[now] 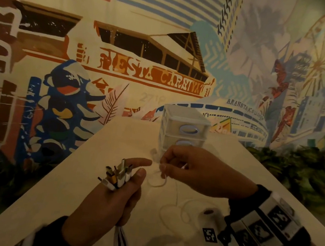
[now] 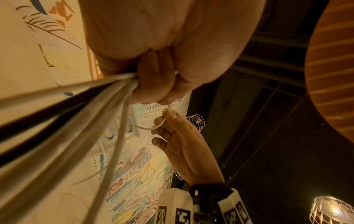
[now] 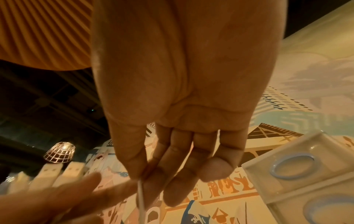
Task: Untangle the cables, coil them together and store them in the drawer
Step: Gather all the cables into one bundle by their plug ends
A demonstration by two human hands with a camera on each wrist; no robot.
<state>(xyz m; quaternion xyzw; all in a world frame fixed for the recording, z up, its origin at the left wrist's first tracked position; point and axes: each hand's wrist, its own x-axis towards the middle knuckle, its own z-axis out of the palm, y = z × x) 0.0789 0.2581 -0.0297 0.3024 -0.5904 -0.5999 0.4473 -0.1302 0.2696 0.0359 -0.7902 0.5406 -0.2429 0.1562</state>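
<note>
My left hand (image 1: 107,203) grips a bundle of cables (image 1: 117,175), white and black, with several plug ends sticking up out of the fist; its index finger points toward the right hand. The strands trail down past the wrist (image 2: 57,121). My right hand (image 1: 188,169) pinches one thin white cable (image 3: 140,201) between thumb and forefinger, just right of the bundle. That cable loops loosely on the table (image 1: 157,182). Behind the hands stands a small clear drawer unit (image 1: 184,129) with blue oval handles, its drawers closed.
The pale table (image 1: 96,176) runs back to a painted mural wall. Green foliage (image 1: 303,169) borders the table's right edge. A white roll (image 1: 211,214) with a marker tag lies near my right wrist.
</note>
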